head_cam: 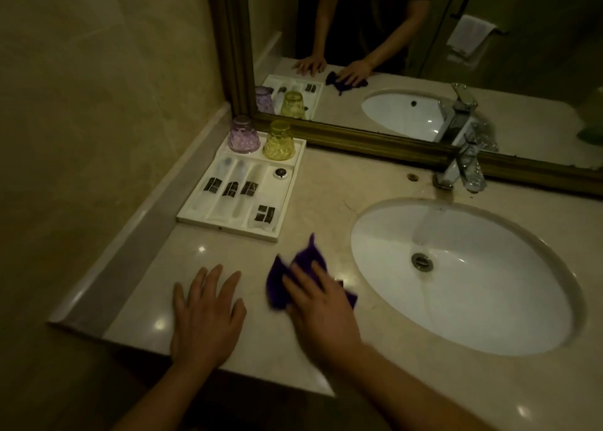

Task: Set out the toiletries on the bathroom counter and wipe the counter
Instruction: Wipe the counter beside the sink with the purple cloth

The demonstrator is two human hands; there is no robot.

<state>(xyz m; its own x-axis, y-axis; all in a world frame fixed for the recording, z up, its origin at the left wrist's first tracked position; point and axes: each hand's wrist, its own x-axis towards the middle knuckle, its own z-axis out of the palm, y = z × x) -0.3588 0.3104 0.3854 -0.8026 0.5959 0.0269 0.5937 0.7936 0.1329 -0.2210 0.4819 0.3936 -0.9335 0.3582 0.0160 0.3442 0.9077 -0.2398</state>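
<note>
- Your right hand (321, 313) presses flat on a crumpled purple cloth (287, 279), hiding its middle, on the glossy beige stone counter (326, 186).
- Your left hand (205, 316) lies flat, released, fingers spread.

White compartmented plastic tray (228, 231): on beige marble counter (326, 182), left of oval white sink (489, 300); crumpled purple cloth (293, 267) before tray.

Right hand (321, 313) flat on purple cloth (306, 264)
</note>
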